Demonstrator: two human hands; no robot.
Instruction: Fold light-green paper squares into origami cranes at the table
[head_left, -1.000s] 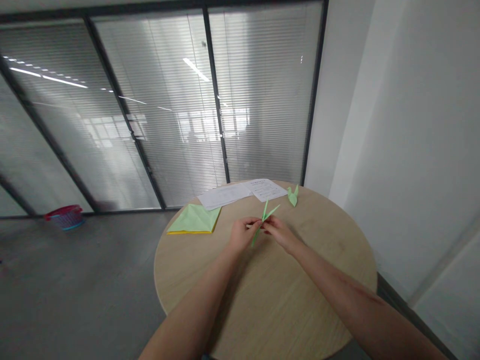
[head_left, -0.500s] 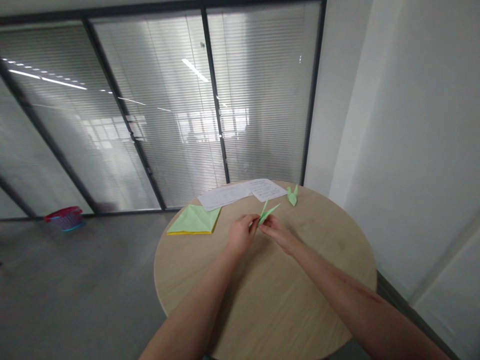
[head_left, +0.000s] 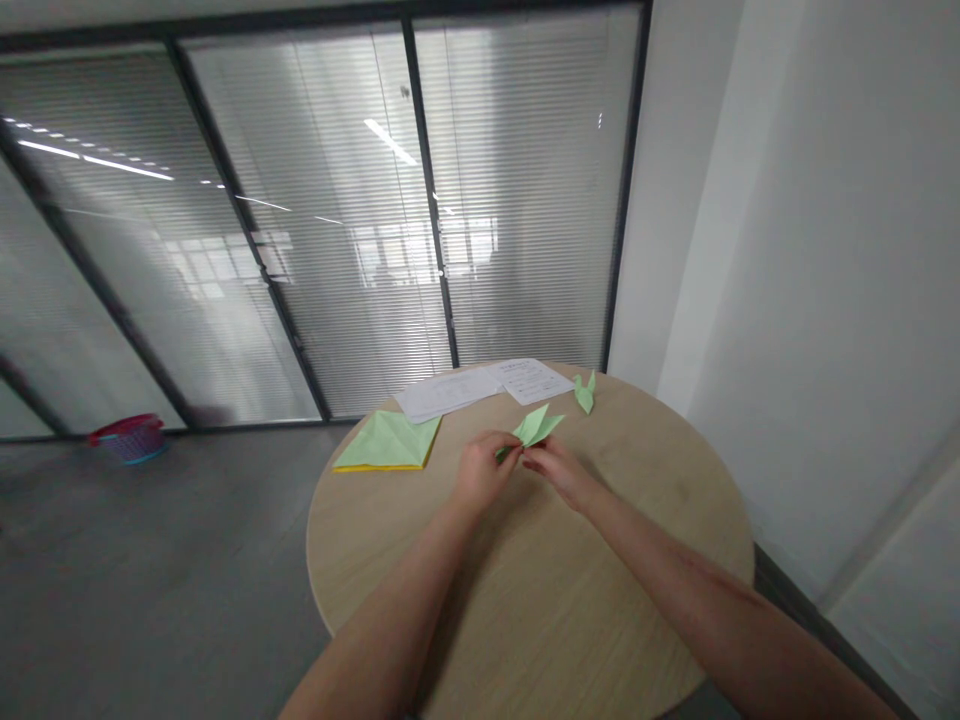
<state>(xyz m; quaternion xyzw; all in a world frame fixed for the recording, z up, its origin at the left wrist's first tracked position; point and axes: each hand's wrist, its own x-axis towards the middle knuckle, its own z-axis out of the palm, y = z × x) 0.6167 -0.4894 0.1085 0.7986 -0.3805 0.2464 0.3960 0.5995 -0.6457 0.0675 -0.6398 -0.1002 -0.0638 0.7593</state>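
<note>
Just above the round wooden table (head_left: 525, 590), a light green folded paper (head_left: 535, 427) with two spread flaps is held between my fingertips. My left hand (head_left: 486, 466) pinches it from the left, and a bit of green shows between thumb and fingers. From the right, my right hand (head_left: 561, 470) closes its fingers on the lower edge. The fingertips partly cover the paper's lower part. Beyond my right hand stands a small green origami figure (head_left: 585, 392) with two upright points.
Green paper sheets (head_left: 390, 442) with a yellow sheet beneath lie at the table's left edge. Printed white papers (head_left: 457, 388) lie along the far edge. A pink and blue basket (head_left: 131, 438) sits on the floor at left. A white wall (head_left: 840, 300) rises at right.
The folded paper has turned and its flaps have spread wider, showing more of their faces. My hands have stayed in nearly the same place.
</note>
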